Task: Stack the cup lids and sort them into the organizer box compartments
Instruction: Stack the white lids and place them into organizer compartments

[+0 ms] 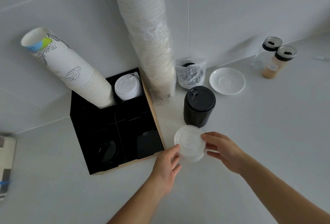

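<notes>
A stack of clear plastic lids [189, 143] sits on the white counter just right of the black organizer box [78, 134]. My left hand [167, 166] touches its left edge and my right hand [223, 150] grips its right edge. Behind it stands a tall stack of black lids [199, 105]. In the box, white lids [127, 87] fill the back right compartment, printed paper cups [71, 70] lean out of the back left one, and a few black lids [108, 151] lie in the front left one. The front right compartment looks dark and I cannot tell its contents.
A long sleeve of cups wrapped in plastic [150, 36] leans against the wall beside the box. A bag of black lids [191, 73], a white saucer [227, 81] and two glass shaker jars [275, 59] stand at the back right. A folded cloth [5, 166] lies at the left edge.
</notes>
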